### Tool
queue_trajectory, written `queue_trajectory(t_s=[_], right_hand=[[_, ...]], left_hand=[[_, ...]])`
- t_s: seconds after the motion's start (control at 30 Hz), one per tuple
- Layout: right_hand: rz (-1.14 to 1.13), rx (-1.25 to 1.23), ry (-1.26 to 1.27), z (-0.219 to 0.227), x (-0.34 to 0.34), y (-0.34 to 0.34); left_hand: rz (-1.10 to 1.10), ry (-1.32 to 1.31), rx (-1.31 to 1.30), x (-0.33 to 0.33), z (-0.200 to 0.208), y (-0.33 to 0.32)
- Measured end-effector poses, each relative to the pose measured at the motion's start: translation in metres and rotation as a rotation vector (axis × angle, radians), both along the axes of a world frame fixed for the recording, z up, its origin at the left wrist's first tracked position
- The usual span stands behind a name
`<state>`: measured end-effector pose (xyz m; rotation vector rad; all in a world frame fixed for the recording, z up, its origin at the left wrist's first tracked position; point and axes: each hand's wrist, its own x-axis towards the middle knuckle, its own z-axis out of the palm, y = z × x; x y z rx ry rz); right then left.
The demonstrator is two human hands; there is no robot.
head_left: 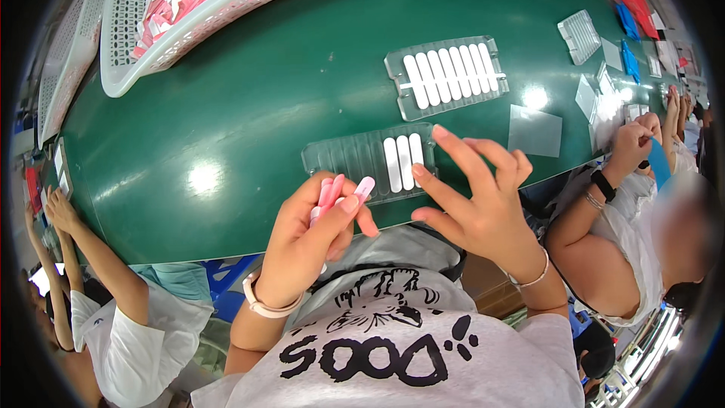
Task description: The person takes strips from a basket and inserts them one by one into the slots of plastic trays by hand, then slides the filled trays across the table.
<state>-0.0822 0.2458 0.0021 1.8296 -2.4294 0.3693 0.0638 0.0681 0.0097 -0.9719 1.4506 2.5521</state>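
Observation:
My left hand (298,230) is closed around several small pink-and-white plastic sticks (330,190), their rounded ends poking out past the thumb. Just beyond it lies a clear ribbed plastic tray (332,155); the slots on its left side are bare. Three white rounded sticks (403,163) lie side by side toward the tray's right end. My right hand (483,208) hovers at that end with its fingers spread and nothing in them. One fingertip is close to the rightmost white stick; whether it touches cannot be made out.
Farther off sits a second clear tray (411,111) filled with a row of white sticks. A white perforated basket (121,79) heaped with pink and white pieces stands at the far left. Clear plastic sheets (535,131) lie to the right. Co-workers sit on both sides along the green table (249,98).

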Motion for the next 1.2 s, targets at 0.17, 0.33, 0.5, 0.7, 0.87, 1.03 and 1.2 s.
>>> queue_trajectory(t_s=[0.17,0.33,0.5,0.7,0.87,1.03,1.2], right_hand=[[-0.083,-0.259,-0.398,0.007,0.002,-0.012],[-0.090,-0.323,-1.175,0.014,0.010,-0.034],[-0.025,-0.535,-0.493,0.012,0.000,-0.047],[0.146,-0.335,-0.121,-0.012,0.020,-0.035],[0.050,-0.198,-0.161,-0.007,0.029,-0.037],[0.056,-0.181,-0.262,-0.002,0.022,-0.035],[-0.039,-0.359,-0.716,0.010,0.023,-0.045]], left_hand=[[-0.067,0.000,0.019,-0.001,0.002,0.000],[-0.118,0.061,-0.055,-0.003,0.006,0.004],[0.066,-0.021,0.198,0.008,0.001,-0.014],[0.136,0.022,0.232,0.014,-0.002,-0.029],[0.081,-0.008,0.172,0.011,0.000,-0.028],[0.036,0.072,0.296,0.014,-0.002,-0.024],[-0.052,0.076,0.150,0.010,-0.002,-0.012]])
